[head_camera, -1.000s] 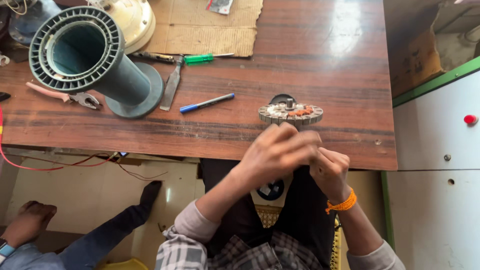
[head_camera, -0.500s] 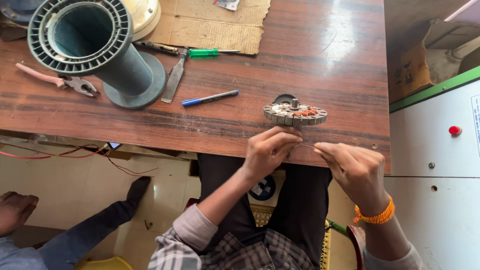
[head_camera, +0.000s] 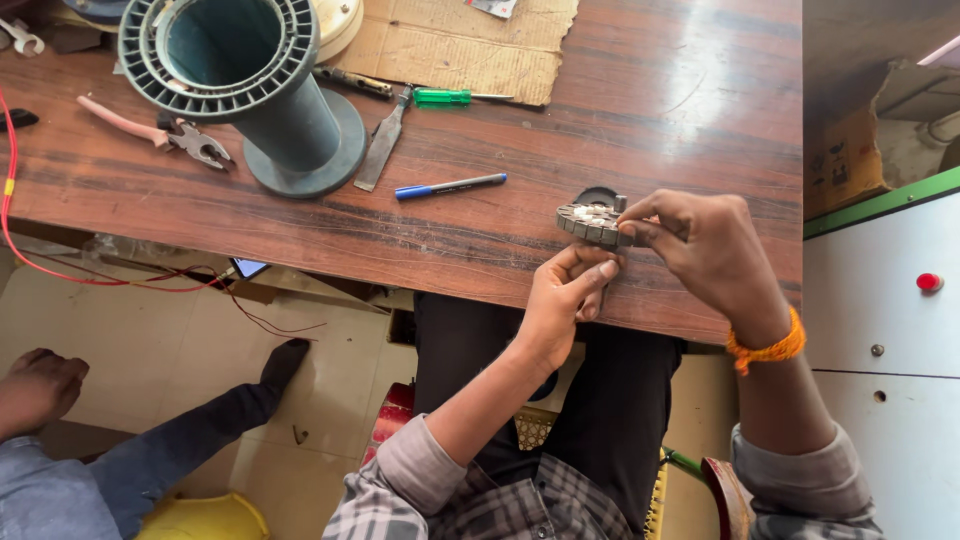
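A small round grey stator (head_camera: 590, 220) with slotted teeth sits near the front edge of the brown wooden table (head_camera: 640, 110). My right hand (head_camera: 705, 250), with an orange band at the wrist, pinches the stator's right side with its fingertips. My left hand (head_camera: 560, 300) reaches up from below the table edge, and its thumb and fingers touch the stator's lower side.
A large green spool (head_camera: 260, 80) stands at the left, with pink-handled pliers (head_camera: 165, 130), a chisel (head_camera: 380, 150), a green screwdriver (head_camera: 450, 97), a blue pen (head_camera: 450, 186) and cardboard (head_camera: 470, 40) around it. A red wire (head_camera: 12, 180) hangs at the left. Another person's hand (head_camera: 35, 385) and leg (head_camera: 210, 425) are below left.
Both my hands rose from below the table edge to the stator. My right hand moved up and left onto its side; the view shifted slightly.
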